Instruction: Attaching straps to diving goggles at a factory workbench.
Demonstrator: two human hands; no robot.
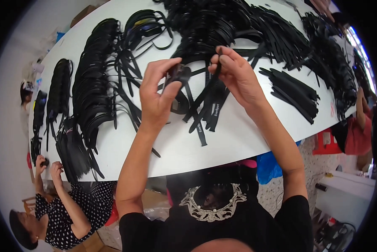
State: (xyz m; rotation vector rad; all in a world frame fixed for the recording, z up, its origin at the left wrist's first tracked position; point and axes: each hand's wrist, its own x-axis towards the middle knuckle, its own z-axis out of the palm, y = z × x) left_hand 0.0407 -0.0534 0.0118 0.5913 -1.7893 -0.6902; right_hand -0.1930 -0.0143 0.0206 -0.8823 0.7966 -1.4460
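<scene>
My left hand (157, 90) grips a dark goggle-like piece (179, 74) between thumb and fingers, above the near middle of the table. My right hand (238, 75) pinches the upper end of a black strap (215, 76), which slants down toward the table between my hands. Whether the strap joins the piece in my left hand, I cannot tell. Below them lie several loose black straps (210, 113) with pale lettering. Just beyond my hands spreads a large heap of black goggles (209, 33).
Rows of stacked black goggles (94, 84) and a strap bundle (73, 147) cover the white table's (184, 157) left side. More straps (291, 92) lie at right. A co-worker in a dotted top (71, 214) sits at left; another person's red sleeve (358, 136) shows at right.
</scene>
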